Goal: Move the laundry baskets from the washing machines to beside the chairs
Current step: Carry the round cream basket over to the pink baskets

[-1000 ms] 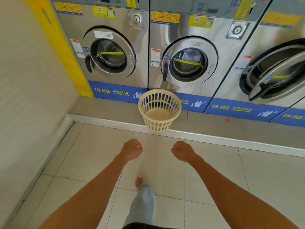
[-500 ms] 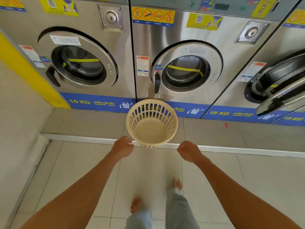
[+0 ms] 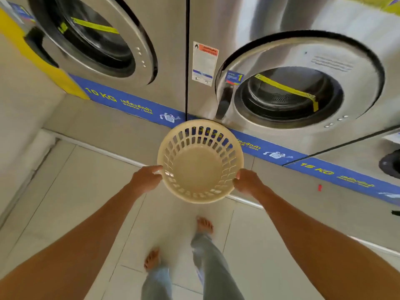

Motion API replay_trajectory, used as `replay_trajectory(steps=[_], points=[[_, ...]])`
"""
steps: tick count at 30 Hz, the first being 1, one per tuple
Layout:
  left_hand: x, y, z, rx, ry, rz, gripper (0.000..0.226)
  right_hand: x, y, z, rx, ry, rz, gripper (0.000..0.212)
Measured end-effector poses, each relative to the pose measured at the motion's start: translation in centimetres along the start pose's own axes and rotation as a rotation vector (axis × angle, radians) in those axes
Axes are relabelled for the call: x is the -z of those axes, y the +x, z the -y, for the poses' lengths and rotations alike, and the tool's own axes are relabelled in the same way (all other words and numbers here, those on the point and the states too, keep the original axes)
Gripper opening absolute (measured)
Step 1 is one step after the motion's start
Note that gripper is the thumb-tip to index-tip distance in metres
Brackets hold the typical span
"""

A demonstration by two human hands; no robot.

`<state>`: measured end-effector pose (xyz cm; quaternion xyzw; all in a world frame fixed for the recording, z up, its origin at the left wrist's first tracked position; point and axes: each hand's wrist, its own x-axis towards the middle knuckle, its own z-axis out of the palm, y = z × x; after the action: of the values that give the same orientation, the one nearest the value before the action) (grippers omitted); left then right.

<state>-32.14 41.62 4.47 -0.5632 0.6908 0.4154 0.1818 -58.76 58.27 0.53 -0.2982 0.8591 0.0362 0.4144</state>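
Cream plastic laundry basket (image 3: 200, 161) sits on the raised step (image 3: 108, 124) in front of two steel washing machines, right below the seam between the left washing machine (image 3: 112, 50) and the right washing machine (image 3: 303, 83). Basket is round, slotted sides, empty, seen from above; its near edge overhangs the step's white lip toward the tiled floor (image 3: 91, 191).

Left hand (image 3: 146, 179) is at the basket's left rim, fingers (image 3: 157, 168) curled, tips touching or just at the rim edge. Cannot tell whether it has closed around the rim. Right hand (image 3: 246, 181) is at the basket's right rim, fingers bent against the outer wall, thumb side up by the rim; looks in contact, but a firm grip cannot be confirmed. Basket lies between the two hands, both arms stretched forward.

Both machine doors are closed, each with a strip of yellow tape across the glass. Blue band (image 3: 129, 105) along the machine bases reads 10 KG on the left, 15 KG further right. White sticker (image 3: 204, 62) on the right machine beside the seam. Small red mark (image 3: 320, 187) on the step to the right. Person's bare feet and light jeans (image 3: 207, 256) are visible below on the tiles.
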Motion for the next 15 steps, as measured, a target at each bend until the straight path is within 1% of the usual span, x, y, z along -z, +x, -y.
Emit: replay_trajectory(steps=[2, 5, 8, 10, 11, 15], points=[[-1.0, 1.9, -0.2, 0.046, -0.038, 0.006, 0.050, 0.7, 3.0, 0.3, -0.003, -0.015, -0.009, 0.041], [-2.8, 5.2, 0.1, 0.099, -0.066, -0.006, 0.049, 0.3, 7.3, 0.2, -0.023, -0.050, 0.001, 0.045], [-5.0, 9.2, 0.6, 0.156, -0.139, -0.044, 0.053, 0.0, 11.6, -0.4, -0.074, -0.082, -0.070, 0.047], [-6.9, 11.7, 0.9, 0.227, -0.201, -0.097, 0.058, -0.2, 15.1, -1.3, -0.084, -0.091, -0.149, 0.051], [-7.9, 12.9, 1.1, 0.236, -0.215, -0.135, 0.062, -0.4, 16.8, -1.7, -0.080, -0.102, -0.174, 0.054], [-11.6, 16.9, 1.7, 0.233, -0.267, -0.261, 0.075, -1.2, 21.9, -3.2, -0.036, -0.073, -0.189, 0.072]])
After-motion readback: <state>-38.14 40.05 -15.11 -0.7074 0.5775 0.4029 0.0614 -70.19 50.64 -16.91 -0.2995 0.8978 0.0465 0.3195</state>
